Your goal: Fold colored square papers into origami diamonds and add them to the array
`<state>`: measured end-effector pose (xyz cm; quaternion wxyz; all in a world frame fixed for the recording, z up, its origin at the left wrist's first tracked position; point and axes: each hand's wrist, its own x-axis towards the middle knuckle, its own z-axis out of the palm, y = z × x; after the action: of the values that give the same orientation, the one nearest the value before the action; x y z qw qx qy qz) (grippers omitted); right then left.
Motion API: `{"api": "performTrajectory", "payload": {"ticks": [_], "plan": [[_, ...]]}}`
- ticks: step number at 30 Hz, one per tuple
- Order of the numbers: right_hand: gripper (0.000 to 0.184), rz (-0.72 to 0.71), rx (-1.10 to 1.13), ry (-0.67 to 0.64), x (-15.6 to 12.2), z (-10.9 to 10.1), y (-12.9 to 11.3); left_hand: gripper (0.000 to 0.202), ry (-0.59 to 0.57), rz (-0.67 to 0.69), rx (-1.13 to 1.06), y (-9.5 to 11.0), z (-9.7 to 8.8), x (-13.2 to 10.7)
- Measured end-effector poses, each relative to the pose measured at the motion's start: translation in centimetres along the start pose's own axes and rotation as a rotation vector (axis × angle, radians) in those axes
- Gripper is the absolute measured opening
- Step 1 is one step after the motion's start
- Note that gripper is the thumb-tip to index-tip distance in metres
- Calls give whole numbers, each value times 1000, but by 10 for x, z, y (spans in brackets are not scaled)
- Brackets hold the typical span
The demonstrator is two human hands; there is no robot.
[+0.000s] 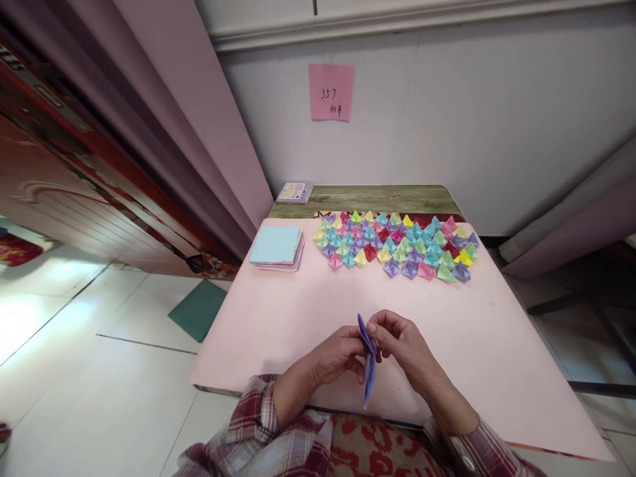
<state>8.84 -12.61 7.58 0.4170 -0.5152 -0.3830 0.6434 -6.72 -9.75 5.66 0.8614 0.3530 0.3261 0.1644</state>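
Both my hands hold a folded piece of purple-blue paper (368, 361) edge-on above the near part of the pink table cover (278, 311). My left hand (335, 354) pinches it from the left, and my right hand (402, 341) grips its upper part from the right. Farther back lie many small folded paper shapes (397, 245) in several colours, packed together in rows. A stack of square paper sheets (277, 246), light blue on top, sits at the back left.
A pack of coloured paper (295, 192) lies on the wooden tabletop (387, 197) by the wall. A pink note (330, 91) hangs on the wall. A green sheet (197, 309) lies on the tiled floor at left.
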Motion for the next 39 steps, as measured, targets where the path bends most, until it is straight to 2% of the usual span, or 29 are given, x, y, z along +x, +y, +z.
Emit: {"api": "performTrajectory", "payload": {"ticks": [11,19,21,23,27,30,36,39], "plan": [[31,-88,-211,85,3,0,1,12,43,-24,82,-4,-2,2],[16,-286,-747,293,-1,-2,0,14,128,8,202,-15,-8,8],[18,-292,-848,306,-2,-4,0,13,162,15,288,-17,-11,9],[21,-258,-906,268,-1,-6,0,12,196,6,378,-18,-14,8],[24,-148,-935,115,1,-12,3,12,250,7,494,-19,-16,7],[21,-114,-926,63,2,-13,8,12,261,31,482,-21,-16,7],[10,-125,-828,140,2,-9,12,7,275,78,216,-24,-12,10],[17,-152,-782,165,2,-7,10,14,231,89,131,-21,-11,10]]}}
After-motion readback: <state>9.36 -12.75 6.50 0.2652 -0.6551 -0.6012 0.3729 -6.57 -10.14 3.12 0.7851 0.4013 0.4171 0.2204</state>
